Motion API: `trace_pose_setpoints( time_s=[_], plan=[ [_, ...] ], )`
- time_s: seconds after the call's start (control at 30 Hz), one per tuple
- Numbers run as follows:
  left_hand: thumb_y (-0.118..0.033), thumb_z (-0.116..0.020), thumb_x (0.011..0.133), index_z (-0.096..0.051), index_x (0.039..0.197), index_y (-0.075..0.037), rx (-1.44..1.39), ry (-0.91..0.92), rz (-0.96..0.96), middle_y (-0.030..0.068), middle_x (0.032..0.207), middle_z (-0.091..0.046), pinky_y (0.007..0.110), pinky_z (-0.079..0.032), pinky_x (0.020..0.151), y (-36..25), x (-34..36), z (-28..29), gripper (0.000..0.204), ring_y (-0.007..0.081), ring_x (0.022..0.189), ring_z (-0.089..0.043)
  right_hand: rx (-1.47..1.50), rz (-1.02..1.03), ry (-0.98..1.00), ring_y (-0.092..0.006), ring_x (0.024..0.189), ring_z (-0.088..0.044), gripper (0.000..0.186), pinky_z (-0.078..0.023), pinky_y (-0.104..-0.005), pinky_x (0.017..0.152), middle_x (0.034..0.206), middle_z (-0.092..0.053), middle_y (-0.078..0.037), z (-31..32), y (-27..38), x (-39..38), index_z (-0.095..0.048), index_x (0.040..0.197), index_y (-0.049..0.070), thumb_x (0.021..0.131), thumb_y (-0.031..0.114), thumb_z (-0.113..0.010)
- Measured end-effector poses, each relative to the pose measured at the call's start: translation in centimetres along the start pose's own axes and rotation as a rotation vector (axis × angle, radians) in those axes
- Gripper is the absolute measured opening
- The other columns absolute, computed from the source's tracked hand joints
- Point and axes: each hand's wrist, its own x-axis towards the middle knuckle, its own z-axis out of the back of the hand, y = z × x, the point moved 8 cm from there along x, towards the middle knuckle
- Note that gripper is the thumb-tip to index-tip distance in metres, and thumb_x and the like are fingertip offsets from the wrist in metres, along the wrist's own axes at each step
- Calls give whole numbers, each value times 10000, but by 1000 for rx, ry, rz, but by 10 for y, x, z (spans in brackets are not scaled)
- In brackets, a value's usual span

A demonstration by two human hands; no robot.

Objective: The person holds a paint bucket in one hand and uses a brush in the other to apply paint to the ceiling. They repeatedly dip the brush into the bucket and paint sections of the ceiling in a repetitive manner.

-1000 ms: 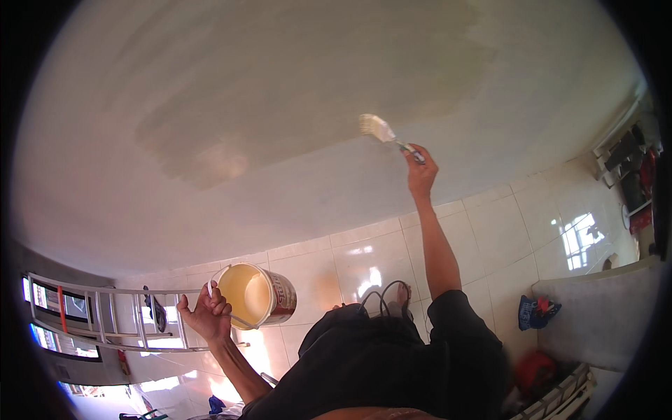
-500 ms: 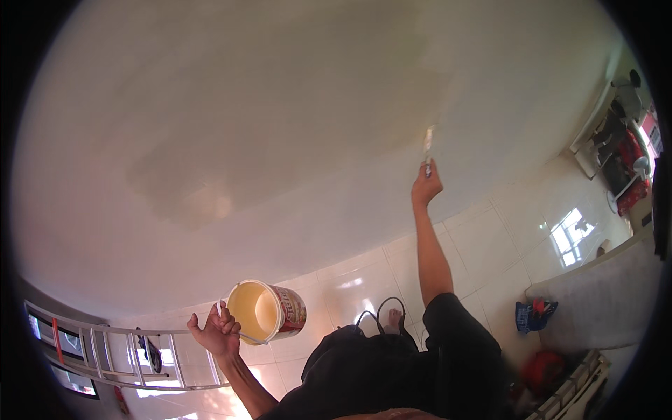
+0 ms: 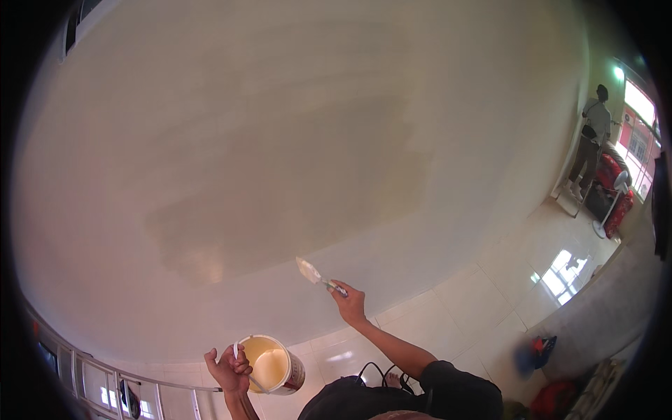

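My right hand (image 3: pixel 352 305) is closed around the handle of a paintbrush (image 3: pixel 309 271). Its bristles are coated pale and point up and left, close to the wall (image 3: pixel 448 210); whether they touch it I cannot tell. A darker, damp-looking patch (image 3: pixel 308 175) spreads over the middle of that wall. At lower left, my left hand (image 3: pixel 229 371) grips the handle of a paint bucket (image 3: pixel 297 374), with its fingers curled and thumb sticking out. Cream-coloured paint (image 3: pixel 269 368) shows inside the bucket, which hangs tilted beside my hand.
A metal ladder (image 3: pixel 157 402) lies at lower left. Shiny tiles cover the floor (image 3: pixel 448 311). At far right another person (image 3: pixel 596 126) stands raised near a window, by a white fan (image 3: pixel 620 183) and red bundles. A grey partition (image 3: pixel 595 301) and a blue bag (image 3: pixel 535 355) are nearer.
My right hand has brought the paintbrush down and left from higher on the wall, nearer the bucket. The view has tilted up, showing more of the other person. My left hand still holds the bucket.
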Motion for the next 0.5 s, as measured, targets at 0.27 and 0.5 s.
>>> trace_pose_setpoints(
  time_s=[0.27,0.5],
  plan=[
    [-633,-467,836,-562,948,-8,51,-17,20,-41,585,-414,208,-213,402,6,4,17,642,50,434,-313,383,-248,249,-212,882,-728,327,-582,-288,805,960,-727,-152,12,1,-9,-644,1184,-115,951,114,-667],
    [-573,-437,866,-598,936,-4,79,-66,-3,-54,584,-329,228,-184,436,6,0,21,596,59,454,-220,585,-408,242,-294,867,-749,305,-626,-360,798,1004,-714,-199,20,-7,5,-612,1168,-139,949,72,-639]
  ],
)
